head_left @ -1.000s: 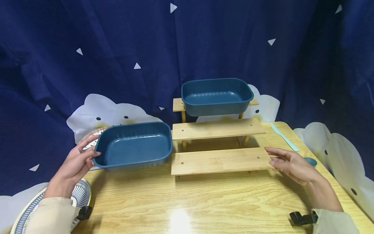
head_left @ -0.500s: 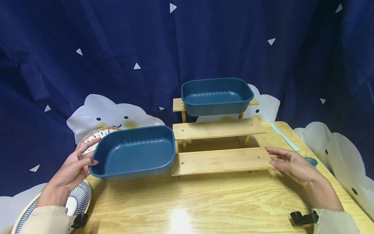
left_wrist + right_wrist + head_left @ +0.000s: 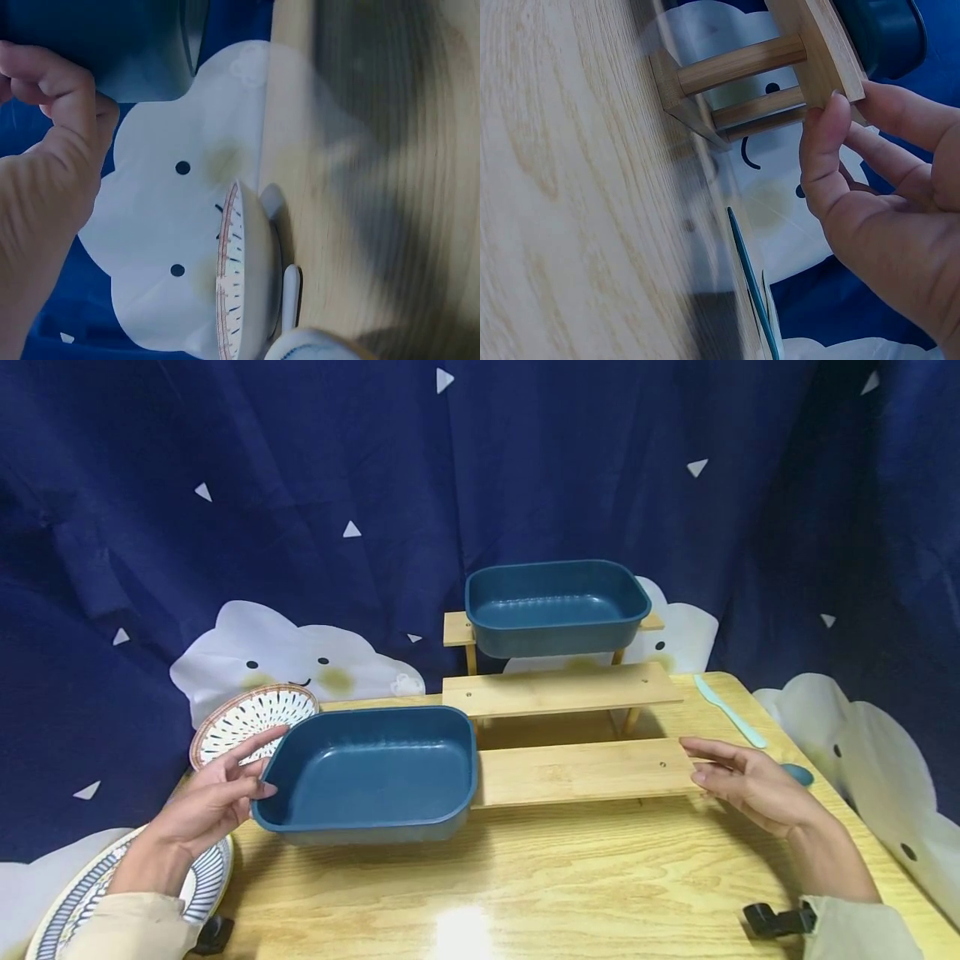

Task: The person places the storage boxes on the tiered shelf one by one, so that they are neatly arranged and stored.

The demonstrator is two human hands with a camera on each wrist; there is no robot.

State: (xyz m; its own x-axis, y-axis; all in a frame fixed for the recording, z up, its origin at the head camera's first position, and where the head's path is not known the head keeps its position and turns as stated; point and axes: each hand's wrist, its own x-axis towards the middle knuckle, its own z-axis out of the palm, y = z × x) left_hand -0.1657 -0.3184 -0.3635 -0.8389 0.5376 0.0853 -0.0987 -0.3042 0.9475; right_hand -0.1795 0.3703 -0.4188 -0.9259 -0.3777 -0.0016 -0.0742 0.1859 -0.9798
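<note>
The left hand was found gripping the left end of a dark blue rectangular dish, with the thumb on the rim and the fingers curled round the outer wall, as was confirmed by the left wrist view. The dish was observed low over the wooden desk, tilted slightly, with its right end overlapping the left end of the lowest step of a three-step wooden rack. Whether the dish rested on the step or on the desk could not be determined.

The right hand was recorded as open, its fingers held nearly straight and laid against the right end of the lowest step. In the right wrist view the fingertips were seen touching the end of the board.

A second dark blue dish was noted on the top step of the rack; the middle step was seen bare. A small patterned bowl was located behind the left hand, and a blue-striped plate lay partly beneath the left forearm at the desk's near left corner. A pale green knife and a teal spoon were noted on the desk beyond the right hand. A dark blue curtain with white cloud figures hung behind the desk.
</note>
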